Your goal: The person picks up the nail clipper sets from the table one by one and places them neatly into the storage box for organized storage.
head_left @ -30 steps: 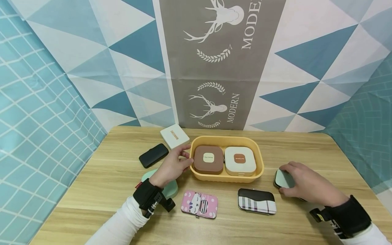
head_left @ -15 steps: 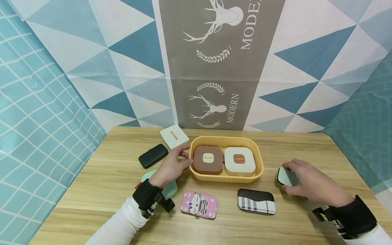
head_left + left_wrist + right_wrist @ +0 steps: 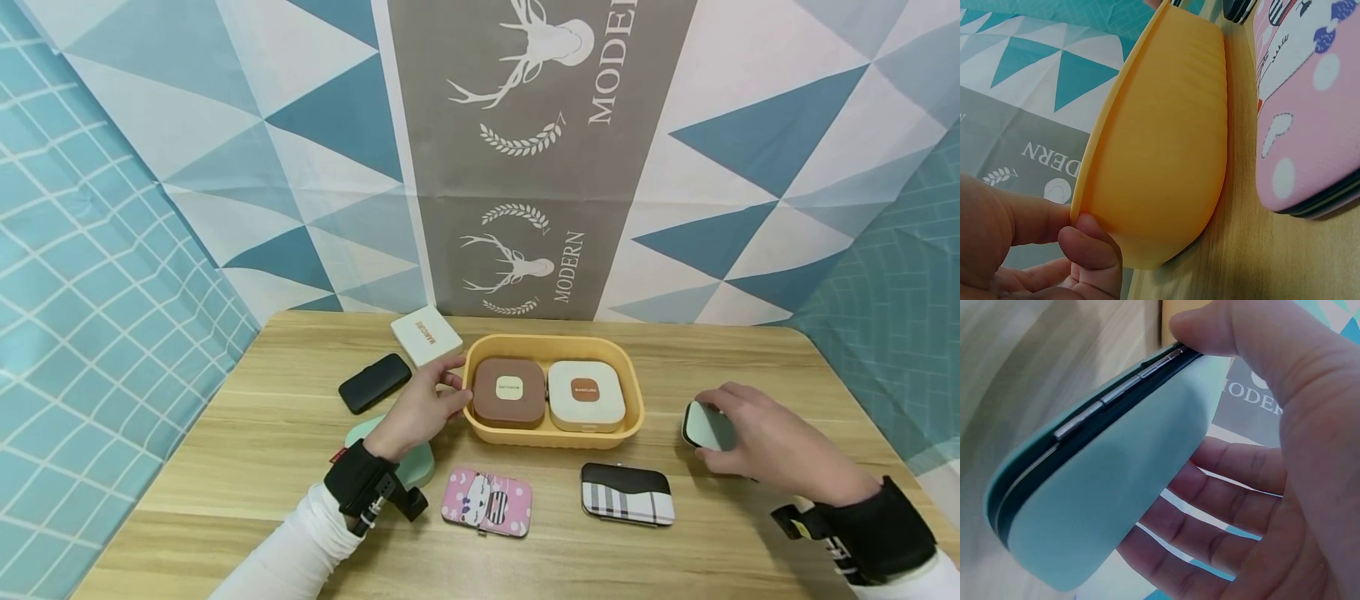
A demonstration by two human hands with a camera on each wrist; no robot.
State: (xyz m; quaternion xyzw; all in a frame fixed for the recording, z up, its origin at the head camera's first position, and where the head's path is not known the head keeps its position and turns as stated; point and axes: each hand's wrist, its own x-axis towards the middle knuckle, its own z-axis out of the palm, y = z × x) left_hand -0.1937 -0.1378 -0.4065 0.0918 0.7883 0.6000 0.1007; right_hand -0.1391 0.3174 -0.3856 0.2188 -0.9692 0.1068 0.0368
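Observation:
My left hand (image 3: 422, 410) pinches the left rim of a yellow plastic basket (image 3: 553, 440); the left wrist view shows thumb and finger on the basket's edge (image 3: 1154, 144). Inside the basket lie a brown square case (image 3: 510, 412) and a white square case (image 3: 600, 408) side by side. At the right, my right hand (image 3: 772, 442) grips a mint-green manicure case (image 3: 707, 427) with rounded corners. In the right wrist view this case (image 3: 1116, 469) is closed and tilted, its metal hinge showing, with the thumb at one edge and the fingers along the other side.
A pink cat-print case (image 3: 487, 502) and a black-and-plaid case (image 3: 628, 496) lie in front of the basket. Left of it are a white box (image 3: 427, 333), a black case (image 3: 375, 383) and a green case (image 3: 418, 467), partly under my left forearm. A patterned backdrop (image 3: 517, 192) stands behind.
My right hand has shifted a little to the right with the mint-green case in its grip. The left hand stays on the basket rim, and the basket stays in place.

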